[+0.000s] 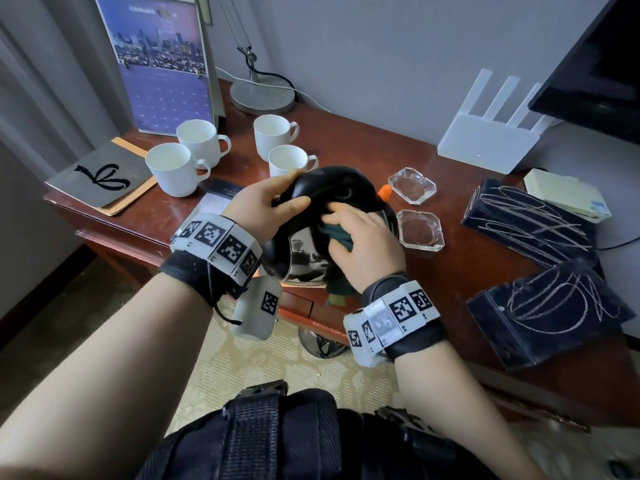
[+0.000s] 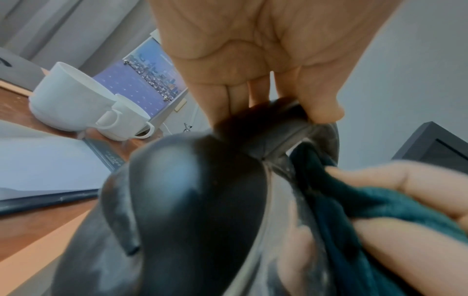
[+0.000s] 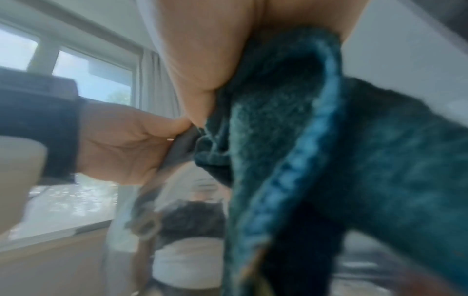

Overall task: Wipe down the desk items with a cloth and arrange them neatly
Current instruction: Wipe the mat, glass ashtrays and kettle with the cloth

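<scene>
The left hand (image 1: 266, 202) has its fingers and thumb curled round the black handle of the electric kettle (image 1: 311, 258). This grip holds the kettle tipped on its side, up in the air over the front edge of the tabletop (image 1: 363, 157). The right hand (image 1: 363, 237) presses a bunched teal cloth (image 1: 341, 235) against the kettle's shiny metal side, with the fingers curled over the cloth.

The kettle looks heavy and smooth. If the left hand lets go a bit while the other hand rubs hard, I think the kettle could slip and fall to the floor, because nothing is under it.

Two glass ashtrays (image 1: 419, 228) sit just beside the kettle, on its right. Four white cups (image 1: 287, 161) stand close behind it. A big swing of the kettle could knock them over or break them.

A loose end of the cloth hangs down below the hand. It could catch on something.

Whether there is water inside the kettle cannot be seen. If there is, it might spill.
</scene>
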`<state>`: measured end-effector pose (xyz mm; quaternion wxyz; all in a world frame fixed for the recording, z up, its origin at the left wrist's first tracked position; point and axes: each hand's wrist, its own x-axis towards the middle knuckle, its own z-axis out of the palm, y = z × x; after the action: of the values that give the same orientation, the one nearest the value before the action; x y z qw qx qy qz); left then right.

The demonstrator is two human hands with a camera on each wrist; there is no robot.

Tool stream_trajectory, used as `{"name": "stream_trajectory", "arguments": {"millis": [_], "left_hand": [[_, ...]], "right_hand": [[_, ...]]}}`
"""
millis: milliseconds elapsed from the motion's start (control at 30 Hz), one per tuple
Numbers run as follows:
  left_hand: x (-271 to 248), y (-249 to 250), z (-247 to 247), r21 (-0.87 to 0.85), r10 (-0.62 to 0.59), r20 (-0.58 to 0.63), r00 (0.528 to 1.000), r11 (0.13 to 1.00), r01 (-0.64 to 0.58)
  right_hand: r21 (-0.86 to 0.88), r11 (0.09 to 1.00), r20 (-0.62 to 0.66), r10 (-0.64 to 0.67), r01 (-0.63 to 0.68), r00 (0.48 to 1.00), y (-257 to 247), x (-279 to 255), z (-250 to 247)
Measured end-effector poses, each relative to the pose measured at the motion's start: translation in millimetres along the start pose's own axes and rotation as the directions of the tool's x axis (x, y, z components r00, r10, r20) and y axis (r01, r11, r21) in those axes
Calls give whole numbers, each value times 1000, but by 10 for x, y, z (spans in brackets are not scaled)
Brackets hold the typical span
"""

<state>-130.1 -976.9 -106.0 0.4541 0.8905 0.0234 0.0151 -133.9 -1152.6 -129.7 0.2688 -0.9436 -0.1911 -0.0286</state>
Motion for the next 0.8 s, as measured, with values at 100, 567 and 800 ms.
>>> {"name": "stream_trajectory", "arguments": {"millis": [100,567,800], "left_hand": [[-11,-1,-1,-25,-30,-23,999,999,29],[-78,-138,-44,-62,-55,-33,998,997,53],[-34,-280,-105,-38,-74,-47,996,997,72]], "right_hand": [[-54,990,-22,131,-132,991,101,20,-93],[-38,988,11,151,-150,989,230,100,-132],[63,969,-135,246,-240,960,200,124,-283]]}}
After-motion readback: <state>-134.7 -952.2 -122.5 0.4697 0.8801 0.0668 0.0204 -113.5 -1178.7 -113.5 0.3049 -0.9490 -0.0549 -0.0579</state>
